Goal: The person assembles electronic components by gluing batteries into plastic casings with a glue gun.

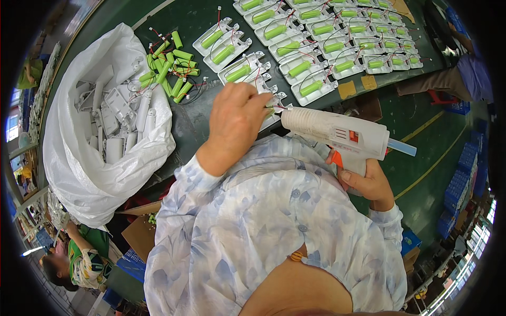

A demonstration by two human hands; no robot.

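My right hand (pixel 369 181) grips a white glue gun (pixel 337 131) by its handle, a finger at the orange trigger. A translucent bluish glue stick (pixel 401 147) sticks out of its back end, and the nozzle points left toward my left fingertips. My left hand (pixel 234 121) is closed in a pinch over a white plastic housing (pixel 271 122) at the table's near edge. Thin dark wires show by its fingertips; the fingers hide what they pinch. Just beyond lies another housing with a green cylindrical battery (pixel 238 73) in it.
Rows of white housings with green batteries (pixel 298 68) cover the table's far right. A heap of loose wired green batteries (pixel 171 66) lies left of my left hand. A large white sack (pixel 79 163) of white plastic parts stands at the left. Another person (pixel 79 255) is at lower left.
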